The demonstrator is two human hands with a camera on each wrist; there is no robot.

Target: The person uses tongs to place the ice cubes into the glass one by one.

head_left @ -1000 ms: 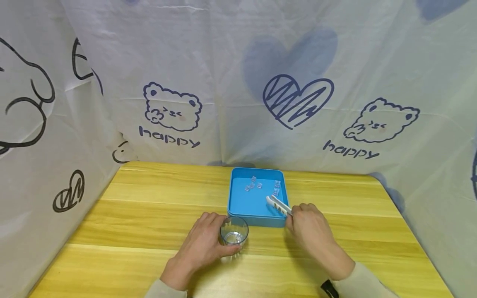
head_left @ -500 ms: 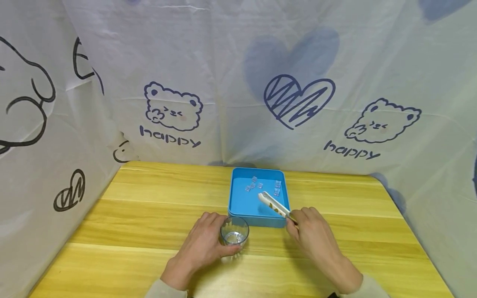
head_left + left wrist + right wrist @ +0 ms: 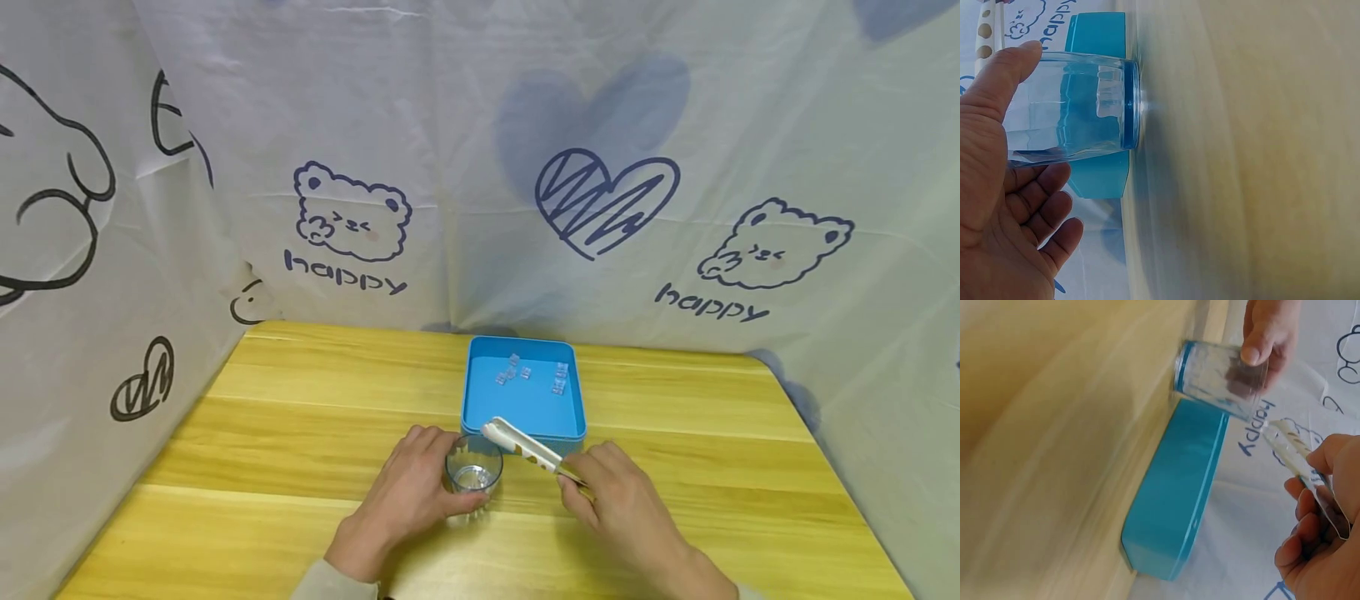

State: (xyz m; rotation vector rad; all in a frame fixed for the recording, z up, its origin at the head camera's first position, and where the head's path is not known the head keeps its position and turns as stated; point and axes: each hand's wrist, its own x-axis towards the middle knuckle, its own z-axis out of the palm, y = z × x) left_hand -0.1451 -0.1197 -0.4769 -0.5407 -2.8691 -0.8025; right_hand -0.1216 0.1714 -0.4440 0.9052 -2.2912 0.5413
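My left hand holds a clear drinking glass upright on the table, thumb and fingers around its side. Clear pieces lie at the glass's bottom in the left wrist view. My right hand grips a pair of tongs with white, spotted arms. The tips of the tongs are right at the glass's rim and close together; I cannot tell what is pinched there. Behind the glass stands a shallow blue tray, with several small clear cubes in its left part and a few more cubes along its right wall.
The wood-grain table ends at a printed white cloth hanging behind it. Another cloth wall borders the left side. The blue tray's front wall is close to the glass and under the tongs.
My right hand has carried the tongs from the tray's right side leftward and nearer, to the glass's rim. The left hand and glass have stayed in place.
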